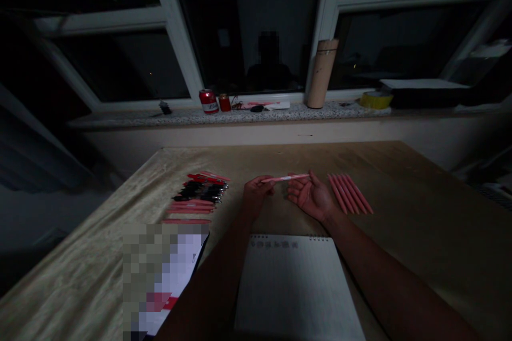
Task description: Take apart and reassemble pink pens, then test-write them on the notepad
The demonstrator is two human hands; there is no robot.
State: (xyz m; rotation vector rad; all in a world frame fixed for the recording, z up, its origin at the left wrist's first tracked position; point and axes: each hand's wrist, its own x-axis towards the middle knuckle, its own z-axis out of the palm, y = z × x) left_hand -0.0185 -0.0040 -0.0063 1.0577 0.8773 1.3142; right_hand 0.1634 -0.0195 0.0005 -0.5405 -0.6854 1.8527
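My left hand (259, 193) is closed in a pinch on one end of a pink pen (290, 177), which it holds nearly level above the table. My right hand (312, 198) lies palm up with its fingers apart, close under the pen's far end. Whether a fingertip touches that end I cannot tell. Just right of it, several pink pens (349, 193) lie side by side in a neat slanted row. Left of my left hand is a stack of pens: pink ones (192, 205), black ones (202, 191) and red ones (200, 178).
A spiral notebook (296, 287) lies between my forearms, with faint writing at its top. Left of it is a partly blurred device or sheet (186, 256). On the windowsill (180, 118) stand a red can (208, 101), a small red jar (224, 102), a cardboard tube (322, 74) and yellow tape (375, 100).
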